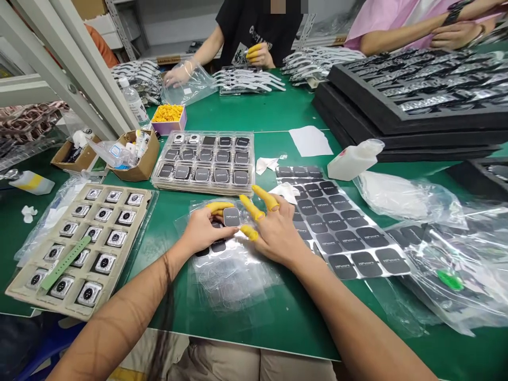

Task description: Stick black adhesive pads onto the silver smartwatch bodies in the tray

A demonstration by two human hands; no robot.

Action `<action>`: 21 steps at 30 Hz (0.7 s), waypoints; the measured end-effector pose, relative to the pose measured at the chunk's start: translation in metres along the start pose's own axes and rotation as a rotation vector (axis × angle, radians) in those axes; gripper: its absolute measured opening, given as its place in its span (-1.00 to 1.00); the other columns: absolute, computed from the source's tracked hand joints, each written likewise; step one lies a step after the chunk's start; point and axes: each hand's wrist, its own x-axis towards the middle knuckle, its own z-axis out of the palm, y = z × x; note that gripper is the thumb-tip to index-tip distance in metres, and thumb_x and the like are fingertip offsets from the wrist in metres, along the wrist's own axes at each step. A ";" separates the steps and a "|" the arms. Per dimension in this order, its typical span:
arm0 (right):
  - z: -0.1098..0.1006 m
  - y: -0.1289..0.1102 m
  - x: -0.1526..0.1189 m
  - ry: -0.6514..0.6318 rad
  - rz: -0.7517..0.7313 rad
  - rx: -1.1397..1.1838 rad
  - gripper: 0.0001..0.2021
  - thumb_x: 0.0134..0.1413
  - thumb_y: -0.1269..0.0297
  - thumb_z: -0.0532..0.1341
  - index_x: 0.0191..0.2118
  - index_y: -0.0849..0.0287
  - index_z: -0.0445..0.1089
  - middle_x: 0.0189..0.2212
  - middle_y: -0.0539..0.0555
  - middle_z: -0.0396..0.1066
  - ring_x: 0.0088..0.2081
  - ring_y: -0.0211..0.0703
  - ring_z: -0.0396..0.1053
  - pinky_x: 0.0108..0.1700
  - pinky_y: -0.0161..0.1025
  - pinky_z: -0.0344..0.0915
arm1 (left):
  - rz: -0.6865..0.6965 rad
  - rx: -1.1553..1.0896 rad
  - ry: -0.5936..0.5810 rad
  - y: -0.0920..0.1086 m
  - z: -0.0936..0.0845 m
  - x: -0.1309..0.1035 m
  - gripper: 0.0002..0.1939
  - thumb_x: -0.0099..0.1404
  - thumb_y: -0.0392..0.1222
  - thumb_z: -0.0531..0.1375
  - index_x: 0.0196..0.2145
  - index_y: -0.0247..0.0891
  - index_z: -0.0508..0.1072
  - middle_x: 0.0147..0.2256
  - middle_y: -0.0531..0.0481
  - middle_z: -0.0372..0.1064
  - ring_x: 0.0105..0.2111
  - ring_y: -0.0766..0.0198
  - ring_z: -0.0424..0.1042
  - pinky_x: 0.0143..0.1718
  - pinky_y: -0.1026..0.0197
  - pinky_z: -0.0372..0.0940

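My left hand (pixel 204 227), with yellow finger covers, pinches a small square watch piece with a dark labelled face (pixel 232 217). Just to its right, my right hand (pixel 273 225) has its covered fingers spread and holds nothing. Under both hands lie clear film sheets (pixel 234 286) with a few dark labels. Beyond them, a clear tray (pixel 204 186) holds rows of dark-faced pieces and two light ones. Sheets of dark square labels (pixel 351 239) lie to the right. A beige tray (pixel 146 198) at the left carries watch bodies, with a green strip (pixel 65 263) across it.
Behind the tray are a box of yellow finger covers (pixel 169 117) and a cardboard box (pixel 137 168). A white bottle (pixel 355 160) lies at right, near plastic bags (pixel 413 198) and stacked black foam trays (pixel 357 114). Two people work across the table.
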 end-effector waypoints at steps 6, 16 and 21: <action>0.005 0.001 0.001 0.111 0.071 0.011 -0.52 0.33 0.06 0.05 0.29 0.04 0.23 0.34 0.26 0.06 0.26 0.29 0.00 0.15 0.25 0.04 | -0.084 -0.088 0.028 0.003 0.001 0.000 -0.39 -0.06 -0.19 0.49 -0.02 -0.30 0.49 -0.17 -0.13 0.56 -0.16 0.10 0.55 -0.02 0.04 0.43; 0.009 -0.018 0.008 -0.112 -0.149 0.283 -0.47 0.32 -0.08 0.04 0.24 0.11 0.30 0.24 0.30 0.27 0.22 0.21 0.18 0.17 0.19 0.07 | 0.249 0.590 0.156 0.055 -0.066 0.071 -0.39 0.09 0.06 0.41 0.07 -0.17 0.47 0.13 -0.17 0.38 0.12 0.02 0.37 0.11 -0.02 0.31; 0.008 -0.013 0.008 -0.131 -0.167 0.298 -0.50 0.34 -0.07 0.02 0.21 0.10 0.33 0.22 0.31 0.29 0.23 0.18 0.19 0.16 0.19 0.08 | 0.089 1.194 -0.060 0.074 -0.117 0.196 -0.32 0.14 0.13 0.34 0.16 -0.22 0.43 0.29 -0.25 0.18 0.26 -0.10 0.15 0.25 -0.06 0.07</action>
